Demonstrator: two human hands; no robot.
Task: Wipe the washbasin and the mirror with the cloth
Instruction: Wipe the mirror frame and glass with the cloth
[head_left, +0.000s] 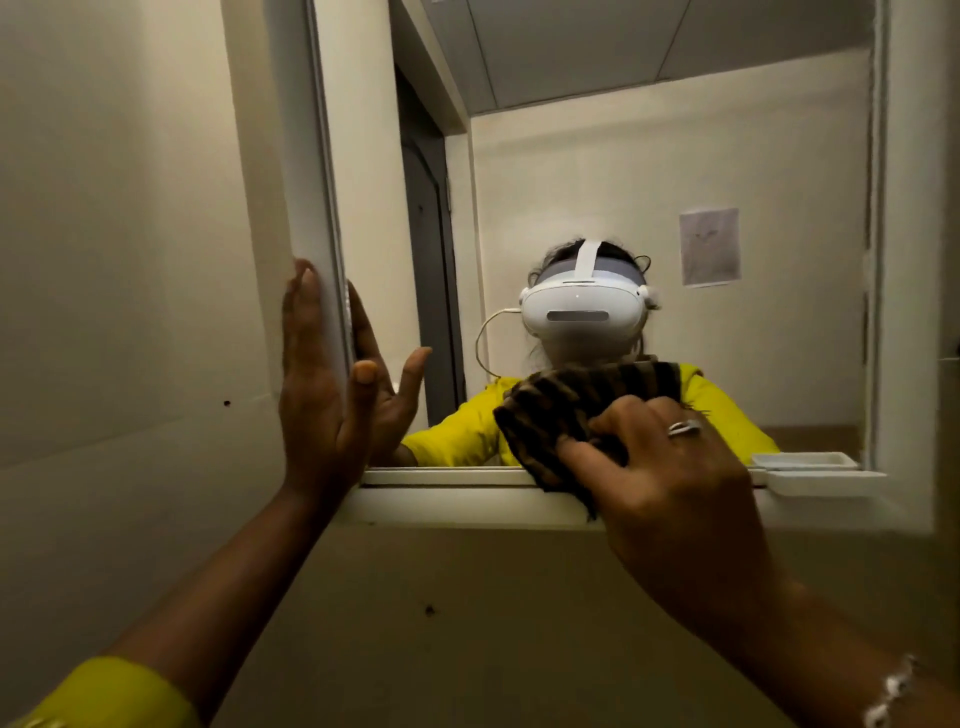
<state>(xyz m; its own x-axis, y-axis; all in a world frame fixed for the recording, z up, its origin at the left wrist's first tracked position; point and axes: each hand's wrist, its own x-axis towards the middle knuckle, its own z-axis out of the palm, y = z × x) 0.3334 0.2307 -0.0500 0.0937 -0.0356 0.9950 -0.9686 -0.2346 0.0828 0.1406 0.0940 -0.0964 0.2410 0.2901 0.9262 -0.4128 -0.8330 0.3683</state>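
The mirror (649, 171) fills most of the wall ahead, set in a pale frame (306, 182), and reflects a cream room with a dark door and a sheet of paper stuck to the far wall. Along its bottom edge runs a narrow white ledge (467, 501). The right hand (670, 467), wearing a ring (684, 427) and a bracelet (891, 691) at the wrist, is closed around a bunched brown-and-black striped cloth (540, 415) and presses it against the lower part of the glass, the cloth's lower end hanging over the ledge. The left hand (322, 384) is spread flat, holding nothing, palm against the frame's left edge. A small white tray (826, 482) sits at the ledge's right end, possibly a soap dish.
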